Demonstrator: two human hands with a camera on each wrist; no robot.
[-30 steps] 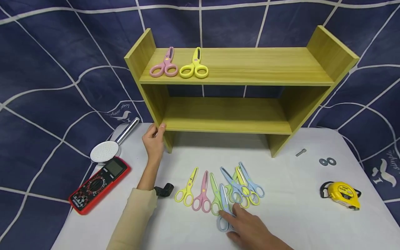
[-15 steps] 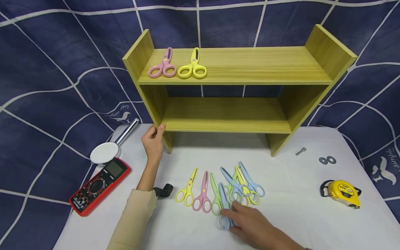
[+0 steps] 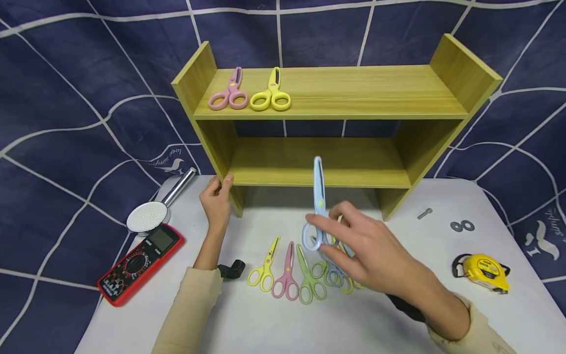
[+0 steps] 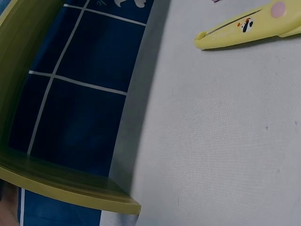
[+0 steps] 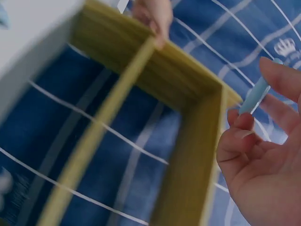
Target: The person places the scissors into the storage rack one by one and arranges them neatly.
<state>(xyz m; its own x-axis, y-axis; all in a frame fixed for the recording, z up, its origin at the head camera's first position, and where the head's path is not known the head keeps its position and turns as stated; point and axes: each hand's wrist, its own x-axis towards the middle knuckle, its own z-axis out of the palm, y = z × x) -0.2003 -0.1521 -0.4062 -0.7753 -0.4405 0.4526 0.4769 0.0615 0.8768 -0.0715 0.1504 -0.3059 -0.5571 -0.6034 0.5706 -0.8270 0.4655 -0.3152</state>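
Blue scissors [image 3: 317,206] now off the counter [image 3: 398,314]: 0.5 s ago they lay flat at the near edge of the scissor pile under the right hand [image 3: 367,248], now that hand grips them by the handle loops and they're in the air, blades closed and pointing up, tip in front of the lower shelf board. In the right wrist view only a pale blue sliver [image 5: 256,94] shows between thumb and fingers.

Left hand [image 3: 216,201] unchanged, fingers curled on the near-left corner of the shelf [image 3: 353,93].

Scissors: pastel blue plastic handles and blade covers, small yellow pivot dot, rounded loops, smooth matte look.

Pile left on the counter, near centre: yellow pair [image 3: 264,268], pink pair [image 3: 286,275], green pair [image 3: 309,280], more partly hidden behind the right hand. All same shape, blades pointing far.

Shelf is yellow-green wood-grain laminate, two tiers, raised end panels. Top tier, left end: pink scissors [image 3: 230,91] and yellow scissors [image 3: 271,91] side by side.

Counter has a white cloth cover. Left: chrome shower head [image 3: 155,209], red multimeter [image 3: 139,263], small black clip [image 3: 232,269]. Right: yellow tape measure [image 3: 482,273], two washers [image 3: 463,226], a bolt [image 3: 424,213]. Backdrop is navy fabric with white lines.
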